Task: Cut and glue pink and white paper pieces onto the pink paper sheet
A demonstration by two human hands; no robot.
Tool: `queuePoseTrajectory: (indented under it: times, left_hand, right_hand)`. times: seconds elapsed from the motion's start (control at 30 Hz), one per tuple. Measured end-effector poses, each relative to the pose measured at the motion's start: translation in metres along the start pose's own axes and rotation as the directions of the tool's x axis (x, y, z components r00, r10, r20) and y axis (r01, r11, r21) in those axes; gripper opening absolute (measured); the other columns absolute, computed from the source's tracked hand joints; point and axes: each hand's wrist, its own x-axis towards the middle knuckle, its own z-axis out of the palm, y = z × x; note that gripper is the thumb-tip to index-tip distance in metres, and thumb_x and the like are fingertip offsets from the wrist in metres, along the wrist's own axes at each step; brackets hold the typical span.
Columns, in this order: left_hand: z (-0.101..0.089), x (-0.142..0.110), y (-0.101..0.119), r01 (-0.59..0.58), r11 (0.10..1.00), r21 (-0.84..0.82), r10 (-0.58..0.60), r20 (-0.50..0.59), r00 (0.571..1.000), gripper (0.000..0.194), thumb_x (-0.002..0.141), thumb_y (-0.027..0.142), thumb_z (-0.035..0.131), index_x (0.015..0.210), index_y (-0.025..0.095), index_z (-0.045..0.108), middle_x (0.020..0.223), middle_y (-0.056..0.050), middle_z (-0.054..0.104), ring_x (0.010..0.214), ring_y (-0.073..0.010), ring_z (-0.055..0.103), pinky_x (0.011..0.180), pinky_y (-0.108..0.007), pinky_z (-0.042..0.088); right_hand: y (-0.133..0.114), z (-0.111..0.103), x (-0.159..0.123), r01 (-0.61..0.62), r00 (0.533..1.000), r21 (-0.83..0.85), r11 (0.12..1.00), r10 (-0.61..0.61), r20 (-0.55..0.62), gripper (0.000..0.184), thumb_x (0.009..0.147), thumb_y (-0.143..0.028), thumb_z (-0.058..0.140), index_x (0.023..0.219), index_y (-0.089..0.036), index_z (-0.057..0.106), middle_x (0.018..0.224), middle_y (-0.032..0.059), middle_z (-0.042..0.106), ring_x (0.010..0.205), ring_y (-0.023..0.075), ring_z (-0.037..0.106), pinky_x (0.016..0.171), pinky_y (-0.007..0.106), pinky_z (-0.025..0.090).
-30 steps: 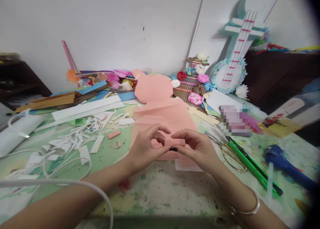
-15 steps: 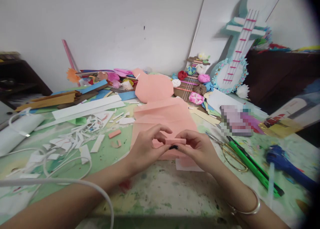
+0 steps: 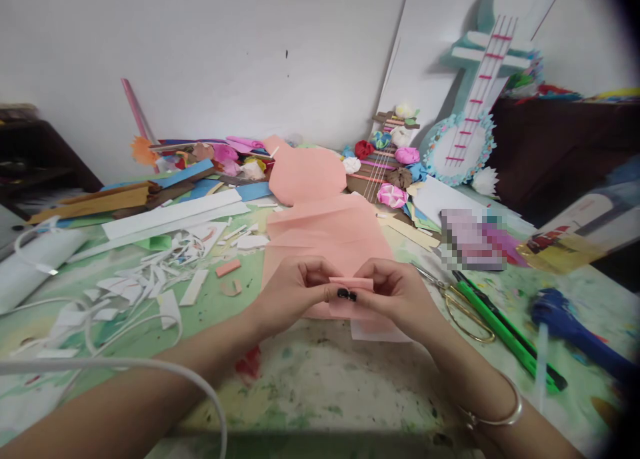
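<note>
Both thumbs press side by side on a small folded strip of pink paper (image 3: 352,283), with the fingers curled behind it. My left hand (image 3: 293,289) grips its left part, and my right hand (image 3: 397,293) its right part. Beneath and beyond the hands lies a large creased sheet of pink paper (image 3: 325,229), with a white edge showing at its near right corner. Farther back is a rounded pink paper cutout (image 3: 307,175). A small pink paper piece (image 3: 228,267) rests left of my left hand.
Scissors (image 3: 457,305), a green utility knife (image 3: 510,332) and a blue glue gun (image 3: 560,319) lie to the right. White paper scraps (image 3: 160,265) and a white cable (image 3: 190,372) spread at the left. A teal-and-white paper instrument (image 3: 465,125) leans against the wall.
My left fingers have closed in on the strip, and both thumbs now press on its front face. The strip's top edge has tilted up into view.
</note>
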Motion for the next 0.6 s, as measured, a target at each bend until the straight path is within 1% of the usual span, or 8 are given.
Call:
queuePoseTrajectory:
  times: [0.1,0.2,0.3,0.43,0.6]
  left_hand:
    - [-0.0017,0.0007,0.0016,0.018,1.000,-0.013,-0.018,0.003,1.000,0.020,0.071,0.029,0.074,0.076,0.012,0.065,0.065,0.000,0.064,0.061,-0.0105,0.059,0.058,-0.021,0.044]
    - [-0.0038,0.0020,0.0021,0.019,1.000,-0.022,-0.018,0.021,1.000,0.022,0.072,0.032,0.074,0.077,0.013,0.065,0.065,-0.001,0.064,0.061,-0.0105,0.057,0.058,-0.021,0.043]
    - [-0.0058,0.0037,0.0008,0.052,0.996,-0.076,-0.049,0.052,0.997,0.021,0.074,0.033,0.073,0.079,0.013,0.066,0.067,0.000,0.063,0.063,-0.0098,0.056,0.061,-0.022,0.044]
    - [-0.0074,0.0046,-0.0022,0.082,0.985,-0.151,-0.068,0.093,0.993,0.019,0.075,0.031,0.072,0.081,0.014,0.066,0.071,0.000,0.063,0.064,-0.0090,0.057,0.062,-0.021,0.044]
    - [-0.0077,0.0038,-0.0042,0.135,0.984,-0.116,-0.127,0.076,0.989,0.022,0.069,0.024,0.076,0.085,0.014,0.064,0.069,-0.001,0.067,0.062,-0.0113,0.062,0.058,-0.021,0.044]
  right_hand:
    - [-0.0005,-0.0023,0.0008,-0.086,0.995,0.133,0.987,0.078,0.062,0.026,0.071,-0.036,0.074,0.072,-0.015,0.058,0.062,-0.0023,0.054,0.054,0.0081,0.049,0.048,0.020,0.034]
    - [-0.0002,-0.0047,0.0020,-0.110,0.990,0.204,0.973,0.090,0.106,0.025,0.072,-0.034,0.074,0.074,-0.014,0.060,0.063,-0.0014,0.058,0.054,0.0080,0.051,0.048,0.019,0.036]
    - [0.0001,-0.0062,0.0026,-0.140,0.985,0.268,0.953,0.106,0.138,0.024,0.074,-0.033,0.073,0.074,-0.014,0.058,0.060,-0.0020,0.059,0.052,0.0068,0.051,0.048,0.018,0.037]
    - [-0.0012,-0.0058,0.0021,-0.153,0.984,0.282,0.947,0.121,0.129,0.026,0.072,-0.033,0.075,0.073,-0.014,0.057,0.059,-0.0018,0.060,0.051,0.0072,0.052,0.048,0.018,0.039]
    - [-0.0015,-0.0050,0.0011,-0.166,0.980,0.276,0.947,0.128,0.151,0.026,0.072,-0.034,0.074,0.075,-0.015,0.056,0.057,-0.0027,0.060,0.047,0.0077,0.053,0.047,0.019,0.043]
